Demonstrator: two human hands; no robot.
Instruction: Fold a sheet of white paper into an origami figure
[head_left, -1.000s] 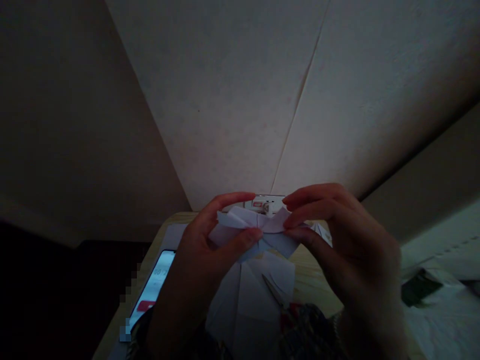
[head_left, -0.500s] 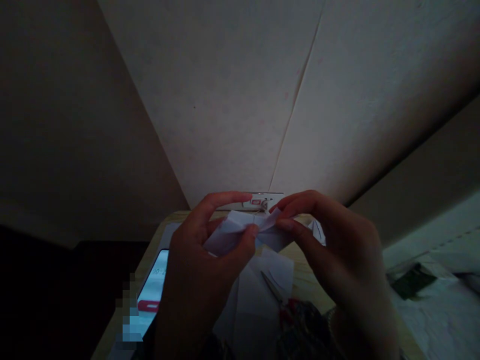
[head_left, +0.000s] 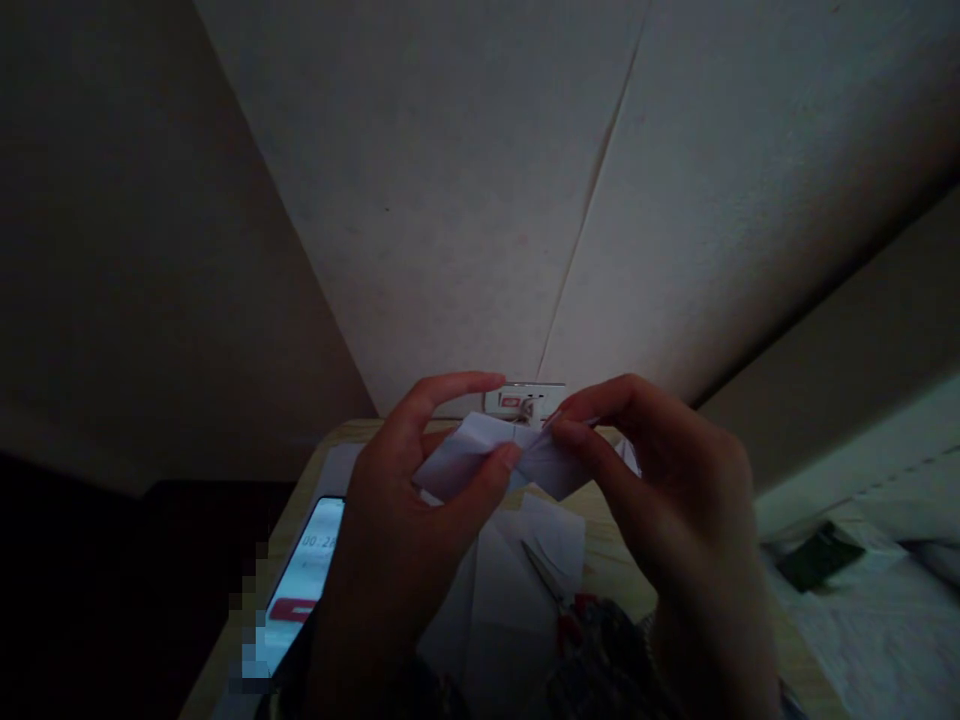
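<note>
A folded piece of white paper [head_left: 469,455] is held up above the small wooden table, between both hands. My left hand [head_left: 420,500] grips its left part, thumb pressed on the near face and index finger stretched out above. At the paper's right, my right hand [head_left: 660,480] pinches an upper fold between thumb and index finger. Below them, scissors [head_left: 546,575] with red handles lie on white paper sheets [head_left: 502,590], their blades pointing away from me. The sleeves partly cover the handles.
A lit phone [head_left: 307,570] showing a timer lies at the table's [head_left: 619,560] left side. Behind the hands, a wall socket [head_left: 517,400] with a plug and cord sits low on the wall. Another white paper piece [head_left: 628,455] shows behind my right hand.
My right fingers have shifted slightly on the pinched fold, which now stands less spread. My left hand keeps its hold. The view has moved a little.
</note>
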